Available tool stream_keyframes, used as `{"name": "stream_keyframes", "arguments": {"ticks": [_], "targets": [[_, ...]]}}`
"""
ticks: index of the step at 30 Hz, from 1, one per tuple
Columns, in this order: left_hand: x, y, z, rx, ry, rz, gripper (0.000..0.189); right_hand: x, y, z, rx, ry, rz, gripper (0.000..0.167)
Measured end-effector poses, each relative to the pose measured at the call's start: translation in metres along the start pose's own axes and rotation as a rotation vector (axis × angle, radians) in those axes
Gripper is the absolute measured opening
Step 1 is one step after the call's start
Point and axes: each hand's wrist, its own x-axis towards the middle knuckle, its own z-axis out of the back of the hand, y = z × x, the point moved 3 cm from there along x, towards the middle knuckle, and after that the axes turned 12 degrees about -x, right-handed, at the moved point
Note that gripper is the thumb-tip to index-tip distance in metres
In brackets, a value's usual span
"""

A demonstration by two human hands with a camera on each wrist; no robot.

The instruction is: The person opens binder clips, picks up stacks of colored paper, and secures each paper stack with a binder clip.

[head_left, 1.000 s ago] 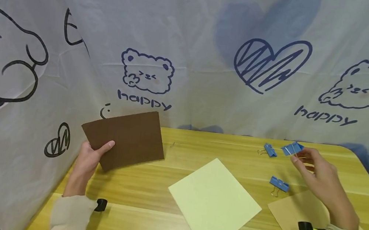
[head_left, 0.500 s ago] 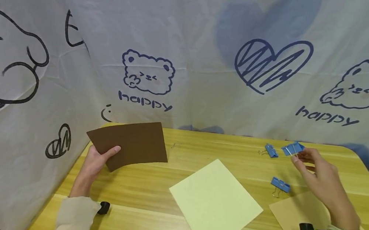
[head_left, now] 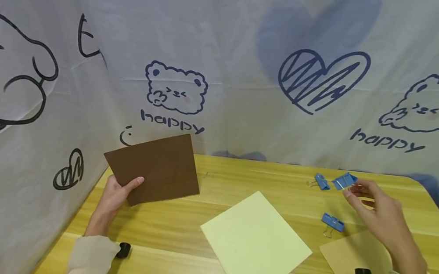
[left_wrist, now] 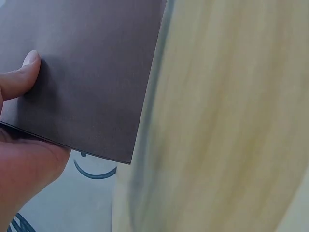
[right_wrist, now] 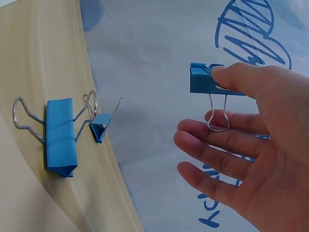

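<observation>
My left hand [head_left: 112, 195] holds a dark brown sheet of paper [head_left: 166, 167] by its lower left part, thumb on the near face and the other fingers behind it. The sheet is raised and tilted over the table's far left. At the right, my right hand [head_left: 384, 217] grips a blue binder clip [head_left: 344, 181]. In the right wrist view the thumb presses on this clip's body [right_wrist: 200, 83], while one wire handle hangs down against the fingers. Two more blue binder clips lie on the table nearby, one farther back [head_left: 322, 181] and one nearer [head_left: 332, 222].
A pale yellow square sheet [head_left: 257, 242] lies cornerwise on the wooden table [head_left: 162, 233]. To its right lies a tan sheet [head_left: 351, 255], partly under my right forearm. A white printed cloth [head_left: 242, 68] hangs behind the table and along the left side.
The brown sheet has shifted slightly right since the first frame. Half a second ago it sagged into a curve; now it is straighter and its top edge higher. My right hand has hardly moved.
</observation>
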Motion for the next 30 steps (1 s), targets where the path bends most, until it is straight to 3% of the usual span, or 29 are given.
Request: {"name": "stream_keyframes", "arguments": {"ticks": [14, 30], "targets": [[-0.002, -0.009, -0.010, 0.106, 0.072, 0.008, 0.042, 0.003, 0.005, -0.014, 0.051, 0.089, 0.024, 0.042], [-0.006, -0.007, -0.044, 0.030, 0.221, -0.007, 0.040, 0.001, 0.024, -0.023, 0.119, 0.254, 0.082, 0.035]]}}
